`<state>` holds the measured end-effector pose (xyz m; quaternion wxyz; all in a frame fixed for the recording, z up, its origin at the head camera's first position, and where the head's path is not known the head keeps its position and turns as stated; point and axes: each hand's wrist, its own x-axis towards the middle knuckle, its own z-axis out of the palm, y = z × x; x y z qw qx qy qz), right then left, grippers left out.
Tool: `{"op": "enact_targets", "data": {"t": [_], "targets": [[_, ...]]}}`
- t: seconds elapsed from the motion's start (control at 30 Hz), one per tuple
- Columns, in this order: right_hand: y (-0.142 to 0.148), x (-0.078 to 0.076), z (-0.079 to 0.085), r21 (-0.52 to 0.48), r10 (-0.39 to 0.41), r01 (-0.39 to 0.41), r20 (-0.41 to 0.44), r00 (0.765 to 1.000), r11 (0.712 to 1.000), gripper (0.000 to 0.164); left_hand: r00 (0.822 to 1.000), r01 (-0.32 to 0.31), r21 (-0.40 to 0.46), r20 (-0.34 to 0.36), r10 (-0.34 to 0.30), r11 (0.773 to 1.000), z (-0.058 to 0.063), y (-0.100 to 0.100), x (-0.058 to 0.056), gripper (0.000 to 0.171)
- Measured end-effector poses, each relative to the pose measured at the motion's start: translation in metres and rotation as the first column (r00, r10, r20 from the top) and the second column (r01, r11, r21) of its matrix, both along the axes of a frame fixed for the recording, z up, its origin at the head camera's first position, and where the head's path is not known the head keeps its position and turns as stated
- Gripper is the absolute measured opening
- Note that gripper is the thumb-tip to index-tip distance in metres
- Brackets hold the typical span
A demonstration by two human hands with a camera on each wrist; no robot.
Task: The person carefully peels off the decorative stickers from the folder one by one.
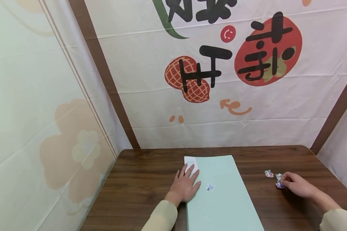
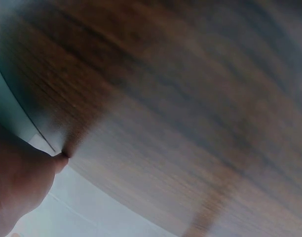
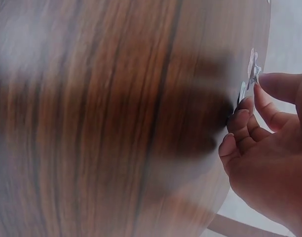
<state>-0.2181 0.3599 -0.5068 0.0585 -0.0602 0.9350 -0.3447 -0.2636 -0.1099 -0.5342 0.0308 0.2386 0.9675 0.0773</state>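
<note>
Pickup, judging by the pose: apparently pinching one of the small printed cutouts [image 3: 256, 69] between thumb and forefinger of the right hand [image 1: 299, 185], down at the bench [image 1: 144, 179]. Showing another close beside those fingers, and a loose cutout [image 1: 269, 173] lying just to their left. Resting the left hand [image 1: 185, 187] with fingers spread, pressing on a white paper [image 1: 189, 159] and the edge of a pale green board [image 1: 225, 205]. Showing a further cutout [image 1: 209, 187] on the board too, just right of the left thumb. Probably calling next for a firm pinch, lifting one piece without dragging its neighbour. Showing no container around either set of fingers, only pieces lying on bench and board.
</note>
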Motion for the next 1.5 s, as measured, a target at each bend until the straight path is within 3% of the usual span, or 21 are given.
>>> {"op": "enact_targets", "data": {"t": [0.37,1.23,1.5], "targets": [[0.0076,0.0008,0.0074,0.036,-0.001,0.000,0.016,1.000,0.999,0.007,0.999,0.007,0.002,-0.032,-0.007,1.000,-0.0038,-0.0014,-0.0020,0.061],[0.0018,0.0028,0.0002,0.119,-0.049,0.052,-0.028,0.998,0.992,0.009,1.000,0.002,-0.003,-0.018,-0.002,1.000,-0.0034,0.0003,-0.0020,0.061],[0.0006,0.0027,0.0022,0.103,-0.072,0.071,0.003,0.997,0.992,0.014,1.000,0.004,0.001,-0.013,-0.004,1.000,-0.0032,0.0000,-0.0021,0.061]]}}
